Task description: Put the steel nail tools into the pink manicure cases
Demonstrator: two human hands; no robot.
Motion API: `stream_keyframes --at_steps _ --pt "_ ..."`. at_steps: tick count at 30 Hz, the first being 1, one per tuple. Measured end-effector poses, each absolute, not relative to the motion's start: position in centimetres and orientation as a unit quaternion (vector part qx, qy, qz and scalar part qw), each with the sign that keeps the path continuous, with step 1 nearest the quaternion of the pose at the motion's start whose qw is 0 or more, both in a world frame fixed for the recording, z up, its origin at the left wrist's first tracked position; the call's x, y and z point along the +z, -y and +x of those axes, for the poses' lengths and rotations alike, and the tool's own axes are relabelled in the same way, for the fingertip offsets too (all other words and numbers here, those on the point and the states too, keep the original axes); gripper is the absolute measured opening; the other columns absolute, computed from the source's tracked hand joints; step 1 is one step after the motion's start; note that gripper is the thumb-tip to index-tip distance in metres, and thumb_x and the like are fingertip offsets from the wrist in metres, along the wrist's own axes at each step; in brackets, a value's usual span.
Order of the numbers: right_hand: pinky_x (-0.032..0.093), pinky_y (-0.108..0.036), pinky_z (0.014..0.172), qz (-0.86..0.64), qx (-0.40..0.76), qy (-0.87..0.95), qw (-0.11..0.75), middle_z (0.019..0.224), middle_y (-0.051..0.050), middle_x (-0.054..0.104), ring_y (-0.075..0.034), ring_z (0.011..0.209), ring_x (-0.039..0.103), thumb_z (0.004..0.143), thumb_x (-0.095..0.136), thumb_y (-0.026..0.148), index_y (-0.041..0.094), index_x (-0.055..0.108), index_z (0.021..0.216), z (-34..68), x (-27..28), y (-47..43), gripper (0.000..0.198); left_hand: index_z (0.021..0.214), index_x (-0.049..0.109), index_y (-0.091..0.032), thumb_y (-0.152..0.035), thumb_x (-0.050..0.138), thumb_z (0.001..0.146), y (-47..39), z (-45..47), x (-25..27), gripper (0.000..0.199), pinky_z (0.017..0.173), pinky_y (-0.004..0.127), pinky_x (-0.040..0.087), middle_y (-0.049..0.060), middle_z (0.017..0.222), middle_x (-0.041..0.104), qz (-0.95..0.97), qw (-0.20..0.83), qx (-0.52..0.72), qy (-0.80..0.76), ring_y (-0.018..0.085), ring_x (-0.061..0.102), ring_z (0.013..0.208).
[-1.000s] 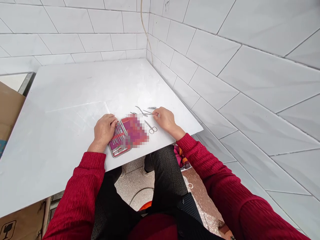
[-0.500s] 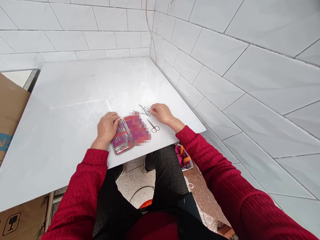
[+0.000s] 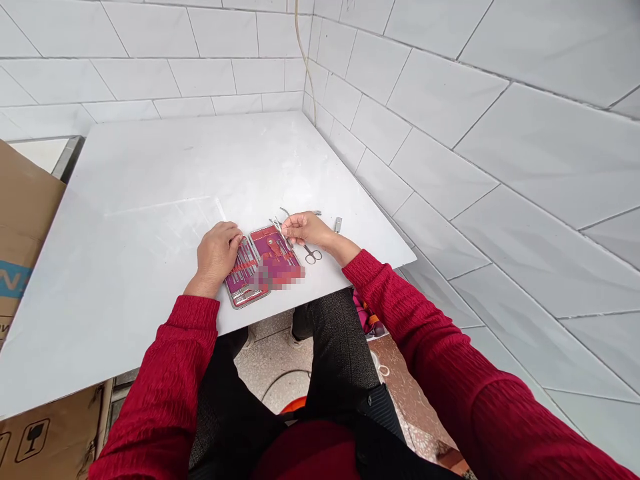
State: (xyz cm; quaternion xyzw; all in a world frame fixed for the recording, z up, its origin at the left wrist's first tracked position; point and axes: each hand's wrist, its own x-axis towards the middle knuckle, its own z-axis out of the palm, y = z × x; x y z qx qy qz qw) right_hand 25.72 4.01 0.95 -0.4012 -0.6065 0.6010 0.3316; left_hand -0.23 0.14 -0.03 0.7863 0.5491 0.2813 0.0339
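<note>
A manicure case (image 3: 245, 303) lies unfolded near the table's front edge, with several slim metal tools under straps in its red and purple lining. My left hand (image 3: 218, 248) is curled over the upper left edge of the case, its fingertips partly hidden. Over the top right corner of the other half, my right hand (image 3: 306, 229) pinches a slim metal tool (image 3: 277, 225) too small to name. Small scissors (image 3: 313, 255) lie just below that hand. A nail clipper (image 3: 339, 225) rests to its right. Another metal tool (image 3: 284, 211) shows partly behind my fingers.
The white table (image 3: 150, 167) reaches to the tiled walls (image 3: 425, 153). Cardboard boxes (image 3: 25, 207) stand at the left, one also below the table. A cable (image 3: 301, 47) hangs in the corner. A bag with pink and orange things (image 3: 365, 317) sits under the table's right side.
My right hand has moved left and slightly nearer, from the loose tools to the case's right half. The nail clipper it covered now shows. My left hand stays at the case.
</note>
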Motion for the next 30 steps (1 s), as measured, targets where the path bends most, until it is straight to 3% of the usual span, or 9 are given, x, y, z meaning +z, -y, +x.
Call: stream_keyframes --at_steps 7,16,22,24,30 --pt "0.032 -0.017 0.039 -0.412 0.589 0.613 0.328 0.052 0.004 0.059 -0.006 0.043 0.047 0.072 0.084 0.03 0.015 0.067 0.075 25.6 0.0 -4.0 0.023 0.089 0.071 -0.022 -0.026 0.047 0.096 -0.2 -0.2 0.0 0.026 0.093 0.043 0.052 0.007 0.117 0.071 0.781 0.036 0.278 -0.557 0.027 0.063 0.112" --pt "0.046 -0.024 0.066 -0.418 0.532 0.657 0.334 0.066 0.001 0.068 -0.011 0.064 0.06 0.072 0.074 0.019 0.014 0.069 0.07 26.0 -0.3 -3.6 0.007 0.092 0.072 -0.021 -0.027 0.046 0.096 -0.3 -0.2 -0.1 0.027 0.096 0.043 0.052 0.007 0.121 0.071 0.777 0.037 0.275 -0.566 0.028 0.063 0.115" --pt "0.048 -0.026 0.068 -0.452 0.485 0.687 0.298 0.071 -0.001 0.069 -0.013 0.067 0.062 0.074 0.075 0.019 0.015 0.071 0.072 26.0 -0.5 -4.2 0.006 0.092 0.073 -0.021 -0.027 0.047 0.096 -0.3 -0.2 -0.1 0.027 0.097 0.043 0.052 0.007 0.121 0.071 0.776 0.034 0.271 -0.569 0.028 0.064 0.115" --pt "0.047 -0.026 0.067 -0.472 0.453 0.698 0.29 0.07 0.0 0.068 -0.012 0.066 0.06 0.077 0.073 0.019 0.015 0.072 0.079 25.9 -0.4 -4.2 0.004 0.092 0.073 -0.021 -0.027 0.046 0.096 -0.3 -0.3 -0.1 0.027 0.097 0.043 0.053 0.008 0.121 0.071 0.776 0.034 0.271 -0.568 0.028 0.064 0.115" --pt "0.043 -0.027 0.07 -0.466 0.35 0.749 0.316 0.092 0.001 0.068 -0.01 0.067 0.052 0.082 0.068 0.014 0.019 0.071 0.117 25.4 0.9 -3.5 0.036 0.093 0.073 -0.021 -0.029 0.046 0.097 -0.4 -0.3 -0.2 0.029 0.097 0.044 0.052 0.009 0.12 0.071 0.78 0.03 0.275 -0.561 0.028 0.063 0.115"
